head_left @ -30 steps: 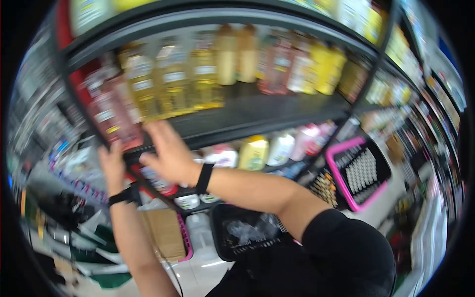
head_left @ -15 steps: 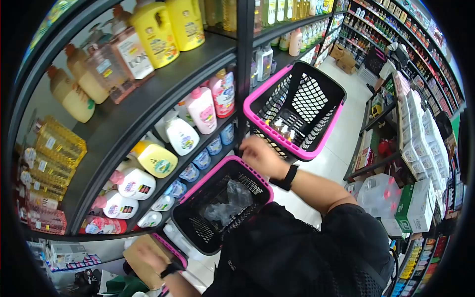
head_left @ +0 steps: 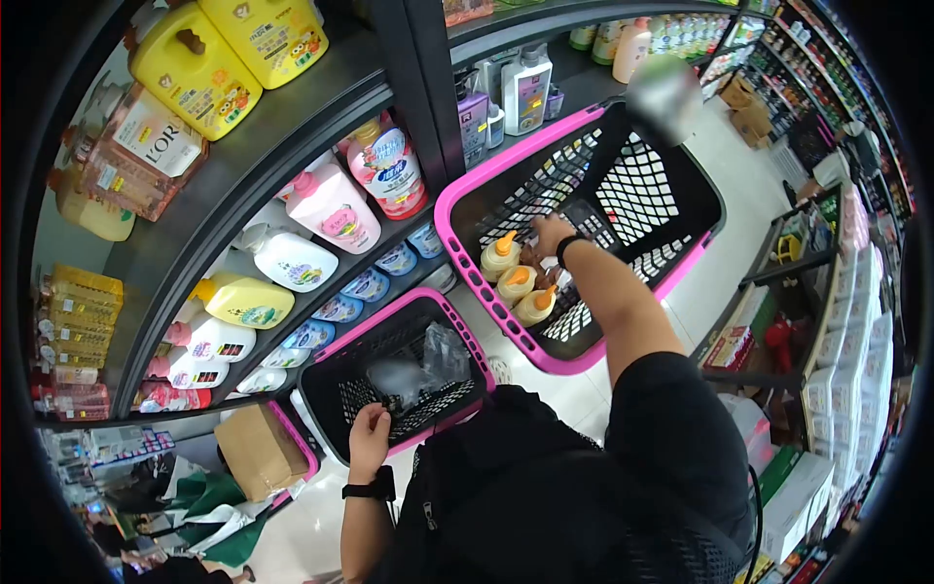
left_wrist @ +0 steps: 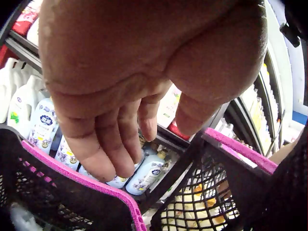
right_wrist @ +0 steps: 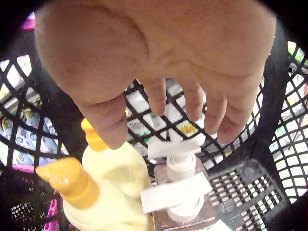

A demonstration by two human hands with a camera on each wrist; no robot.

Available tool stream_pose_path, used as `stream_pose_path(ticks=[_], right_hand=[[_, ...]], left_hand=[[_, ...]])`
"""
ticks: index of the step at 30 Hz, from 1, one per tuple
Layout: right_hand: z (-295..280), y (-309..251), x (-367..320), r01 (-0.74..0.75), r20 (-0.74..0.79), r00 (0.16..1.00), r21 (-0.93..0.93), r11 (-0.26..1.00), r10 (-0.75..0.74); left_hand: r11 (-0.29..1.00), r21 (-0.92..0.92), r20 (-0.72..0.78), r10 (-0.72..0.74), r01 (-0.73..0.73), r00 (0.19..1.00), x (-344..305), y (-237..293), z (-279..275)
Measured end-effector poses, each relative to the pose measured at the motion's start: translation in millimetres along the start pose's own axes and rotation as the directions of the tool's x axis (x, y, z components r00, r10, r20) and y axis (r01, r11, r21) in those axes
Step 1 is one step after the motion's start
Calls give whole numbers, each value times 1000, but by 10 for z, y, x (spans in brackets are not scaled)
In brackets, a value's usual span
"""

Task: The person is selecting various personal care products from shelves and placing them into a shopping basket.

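Note:
My right hand (head_left: 553,237) reaches down into the large black basket with a pink rim (head_left: 448,212). In the right wrist view its fingers hang loosely with nothing in them, above white-pump bottles (right_wrist: 180,195). Beside these stand pale yellow bottles (right_wrist: 115,168) with orange pump tops. My left hand (head_left: 370,438) hovers, fingers loosely bent and holding nothing, at the near side of a smaller black basket (head_left: 360,337). Clear plastic bags (head_left: 446,355) lie inside that one. In the left wrist view the fingers overlap light blue bottles (left_wrist: 147,173) on the shelf behind.
A curved dark shelf unit (head_left: 321,92) on the left holds large yellow bottles (head_left: 199,73), white bottles (head_left: 292,261) and pink bottles (head_left: 336,209). A cardboard box (head_left: 258,450) sits at lower left. Stacked white goods (head_left: 842,341) line the right side of the aisle.
Both hands have left the upper shelf's bottles. My right hand has swung right and down into the large basket; my left hand has moved over to the smaller basket. The view has turned right.

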State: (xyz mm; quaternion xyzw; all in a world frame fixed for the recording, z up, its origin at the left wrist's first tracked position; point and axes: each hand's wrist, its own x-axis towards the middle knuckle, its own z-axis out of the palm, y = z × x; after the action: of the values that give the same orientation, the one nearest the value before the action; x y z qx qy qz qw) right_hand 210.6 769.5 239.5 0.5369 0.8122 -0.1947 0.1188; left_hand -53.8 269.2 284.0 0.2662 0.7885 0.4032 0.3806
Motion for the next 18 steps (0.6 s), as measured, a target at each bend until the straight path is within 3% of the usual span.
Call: stream_pose_path(ticks=[3, 7, 10, 14, 16, 18], right_hand=[[350, 74, 152, 87, 97, 992, -71, 994, -80], [233, 104, 83, 135, 142, 983, -136, 981, -116], [296, 170, 161, 107, 71, 992, -35, 994, -105], [396, 408, 451, 218, 25, 976, -99, 971, -216], [88, 423, 389, 410, -71, 904, -134, 902, -421], [-431, 388, 130, 526, -41, 842, -163, 835, -538]], left_hand=[[1000, 0, -31, -23, 23, 999, -157, 205, 67], [995, -45, -60, -90, 87, 994, -312, 280, 140], [995, -12, -53, -103, 102, 993, -304, 391, 159], [997, 70, -32, -28, 30, 999, -119, 780, 223], [994, 98, -1, 49, -49, 999, 30, 957, 301], [984, 99, 68, 141, -148, 988, 192, 1218, 415]])
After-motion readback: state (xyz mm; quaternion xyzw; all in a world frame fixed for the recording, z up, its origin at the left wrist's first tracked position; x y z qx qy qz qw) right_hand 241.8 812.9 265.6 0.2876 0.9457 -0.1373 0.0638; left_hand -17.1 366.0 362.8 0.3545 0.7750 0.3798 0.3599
